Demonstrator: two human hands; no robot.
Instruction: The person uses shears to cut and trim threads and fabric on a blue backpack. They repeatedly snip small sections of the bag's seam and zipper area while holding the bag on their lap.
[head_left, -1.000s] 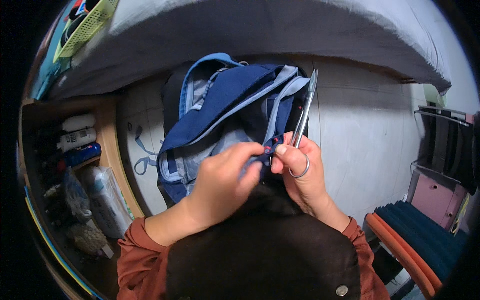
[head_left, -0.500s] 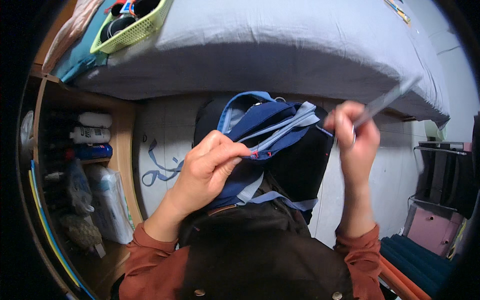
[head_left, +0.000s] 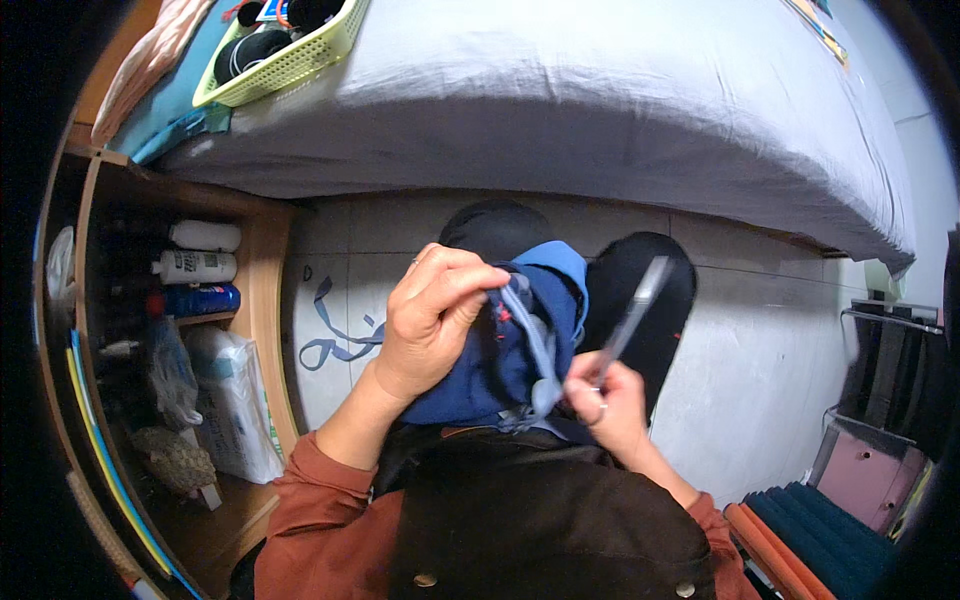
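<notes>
A dark blue fabric bag [head_left: 455, 380] with lighter blue trim lies across my lap. My left hand [head_left: 425, 320] is closed in a pinch on its upper edge, beside a light blue zip edging [head_left: 535, 335]. Small red marks, perhaps thread, show on the cloth below those fingertips. My right hand [head_left: 612, 408] is closed round a long, thin grey tool [head_left: 638, 310], which points up and away; motion blur hides its exact kind. The right fingertips are close to the lower end of the edging; whether they touch it I cannot tell.
A bed with a grey sheet [head_left: 600, 130] spans the far side, bearing a green basket [head_left: 290, 70]. At left stands a wooden shelf [head_left: 270, 320] with bottles and packages. A loose blue strap [head_left: 335, 350] lies on the floor. Folded dark green cloth [head_left: 820, 530] is at lower right.
My right hand has swung down and left to the bag with the tool. The bag has turned and bunched nearer my body, its left-hand pinch kept. More of my right knee shows.
</notes>
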